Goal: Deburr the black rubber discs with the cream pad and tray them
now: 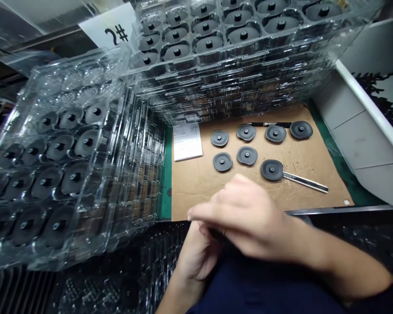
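My right hand (245, 213) lies across my left hand (196, 253) at the front edge of the cardboard. The right fingers are bent together over the left, and the left fingers curl beneath them. Whatever is between the hands, if anything, is hidden. Beyond them several dark grey round discs (246, 155), each with a small central stub, lie on the cardboard (196, 187). The nearest disc (271, 169) touches or overlaps the end of a slim white-and-black tool (306, 182) whose kind I cannot tell.
Tall stacks of clear plastic trays holding such discs stand at the left (94, 183) and back (236, 61). A printed paper (187, 141) and a black pen-like stick (281, 124) lie on the cardboard. A white panel (367, 126) borders the right, and a "2#" sign (109, 28) stands behind.
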A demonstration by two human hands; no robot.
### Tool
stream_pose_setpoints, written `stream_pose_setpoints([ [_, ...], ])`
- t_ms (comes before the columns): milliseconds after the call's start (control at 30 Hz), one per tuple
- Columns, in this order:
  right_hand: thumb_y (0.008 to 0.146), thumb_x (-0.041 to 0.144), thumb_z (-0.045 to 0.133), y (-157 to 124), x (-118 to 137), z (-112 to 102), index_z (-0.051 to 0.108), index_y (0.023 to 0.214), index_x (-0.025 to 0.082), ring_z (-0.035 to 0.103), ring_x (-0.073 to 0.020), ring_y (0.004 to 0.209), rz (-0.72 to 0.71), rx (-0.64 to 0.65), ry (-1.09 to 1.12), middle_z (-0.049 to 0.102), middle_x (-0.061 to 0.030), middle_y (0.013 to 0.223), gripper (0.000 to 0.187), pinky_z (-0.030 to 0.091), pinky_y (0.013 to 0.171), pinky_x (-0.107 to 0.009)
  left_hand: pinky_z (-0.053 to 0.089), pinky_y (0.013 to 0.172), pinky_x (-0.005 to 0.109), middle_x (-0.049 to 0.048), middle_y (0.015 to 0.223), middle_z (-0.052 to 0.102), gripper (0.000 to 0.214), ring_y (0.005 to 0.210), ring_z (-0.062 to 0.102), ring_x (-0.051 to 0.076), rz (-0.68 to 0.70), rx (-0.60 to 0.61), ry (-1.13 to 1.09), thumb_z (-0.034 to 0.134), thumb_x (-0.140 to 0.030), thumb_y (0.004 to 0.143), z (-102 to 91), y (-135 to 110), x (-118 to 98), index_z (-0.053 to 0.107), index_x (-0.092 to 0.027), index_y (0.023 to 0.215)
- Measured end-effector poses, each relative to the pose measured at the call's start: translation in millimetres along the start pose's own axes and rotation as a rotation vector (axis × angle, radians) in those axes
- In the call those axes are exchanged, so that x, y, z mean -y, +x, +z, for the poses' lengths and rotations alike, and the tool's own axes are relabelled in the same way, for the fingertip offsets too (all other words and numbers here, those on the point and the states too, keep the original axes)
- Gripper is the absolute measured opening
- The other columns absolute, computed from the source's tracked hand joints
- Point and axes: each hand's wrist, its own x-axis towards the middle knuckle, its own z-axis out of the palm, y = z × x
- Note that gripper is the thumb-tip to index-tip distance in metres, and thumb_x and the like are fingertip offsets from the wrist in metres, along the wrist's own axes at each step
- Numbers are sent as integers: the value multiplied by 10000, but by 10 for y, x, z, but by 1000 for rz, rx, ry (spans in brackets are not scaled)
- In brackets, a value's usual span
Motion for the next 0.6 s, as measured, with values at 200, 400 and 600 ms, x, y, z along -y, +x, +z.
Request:
stream_pose_setpoints([
  [200, 886, 272, 504, -388, -530, 158, 647, 1068, 229, 611, -146, 783, 593, -112, -18, 679, -26, 1000, 235, 464, 691, -276, 506, 900, 368, 101, 1288, 570, 609, 1068, 606, 292, -35, 122, -103, 734, -407, 660, -101, -26, -11, 559, -241, 1219],
  [400, 881, 254, 494, -846, -711, 380, 670, 1028, 203, 649, -190, 885, 674, 30, 109, 701, -44, 979, 235, 509, 765, -323, 499, 915, 351, 107, 1321, 545, 593, 1175, 532, 304, -3, 105, -130, 705, -421, 678, -109, 14, -47, 562, -221, 1218],
  [600, 900, 234, 484, -236, -90, 75, 594, 1126, 224, 595, -166, 910, 441, -263, 39, 648, -27, 1049, 252, 482, 774, -297, 490, 908, 277, 84, 1187, 640, 535, 1106, 585, 229, 64, 77, -106, 690, -454, 699, -79, 50, -27, 605, -190, 1157],
])
